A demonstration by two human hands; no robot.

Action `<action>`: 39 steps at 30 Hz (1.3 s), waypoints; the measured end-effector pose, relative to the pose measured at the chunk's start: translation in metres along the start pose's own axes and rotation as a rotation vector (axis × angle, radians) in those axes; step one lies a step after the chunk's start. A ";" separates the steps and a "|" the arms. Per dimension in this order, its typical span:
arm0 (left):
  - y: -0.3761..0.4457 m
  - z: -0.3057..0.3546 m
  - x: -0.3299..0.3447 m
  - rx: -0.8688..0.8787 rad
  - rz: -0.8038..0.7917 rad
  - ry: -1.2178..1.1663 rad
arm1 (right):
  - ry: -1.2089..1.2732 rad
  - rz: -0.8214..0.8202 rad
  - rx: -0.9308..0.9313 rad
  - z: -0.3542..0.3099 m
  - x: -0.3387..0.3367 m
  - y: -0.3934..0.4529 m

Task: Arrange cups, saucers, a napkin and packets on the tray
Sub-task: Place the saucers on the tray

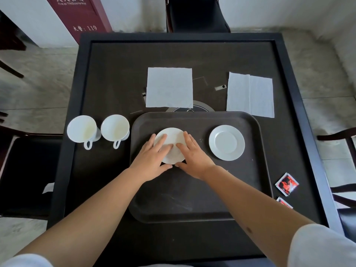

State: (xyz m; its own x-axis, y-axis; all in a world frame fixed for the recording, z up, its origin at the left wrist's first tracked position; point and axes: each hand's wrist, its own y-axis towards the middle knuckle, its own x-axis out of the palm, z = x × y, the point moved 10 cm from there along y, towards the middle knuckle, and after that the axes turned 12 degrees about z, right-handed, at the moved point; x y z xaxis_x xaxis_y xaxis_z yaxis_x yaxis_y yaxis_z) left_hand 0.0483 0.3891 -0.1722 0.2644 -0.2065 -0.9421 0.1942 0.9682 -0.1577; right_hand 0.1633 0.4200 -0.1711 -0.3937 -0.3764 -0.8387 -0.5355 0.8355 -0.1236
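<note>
A dark tray [192, 201] lies in front of me on the black table [107, 78]. A white saucer [172, 134] sits on the tray's upper left part, with my left hand [152, 160] and my right hand [192, 157] both laid flat on it, fingers spread and thumbs at its near rim. A second white saucer [226, 143] rests on the tray's right side, untouched. Two white cups [81, 129] [115, 128] stand left of the tray. Two white napkins [169, 87] [250, 94] lie beyond it. Two red-and-black packets [287, 184] [284, 202] lie to its right.
A round metal fitting [200, 108] in the table peeks out behind the tray. Dark chairs stand at the far side [196, 14], at the left [25, 170] and at the right [342, 143]. A red sign [81, 14] leans on the wall at the back left.
</note>
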 end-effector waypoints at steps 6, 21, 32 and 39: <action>-0.002 0.002 0.003 -0.020 0.000 0.036 | -0.055 -0.036 0.015 -0.002 0.007 -0.002; -0.041 -0.005 -0.013 -0.125 -0.022 0.070 | -0.200 -0.015 0.043 -0.019 -0.005 -0.033; -0.121 -0.033 -0.064 -0.275 0.047 0.049 | -0.201 -0.088 -0.018 -0.090 0.003 -0.058; -0.143 -0.074 -0.100 -0.248 0.110 0.098 | -0.202 -0.103 -0.097 -0.147 0.001 -0.019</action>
State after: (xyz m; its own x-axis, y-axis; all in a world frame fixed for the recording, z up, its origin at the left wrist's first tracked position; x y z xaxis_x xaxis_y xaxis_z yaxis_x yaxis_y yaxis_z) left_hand -0.0760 0.2813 -0.0772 0.1757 -0.0954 -0.9798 -0.0709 0.9915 -0.1092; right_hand 0.0628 0.3451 -0.0914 -0.1811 -0.3614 -0.9146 -0.6383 0.7507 -0.1703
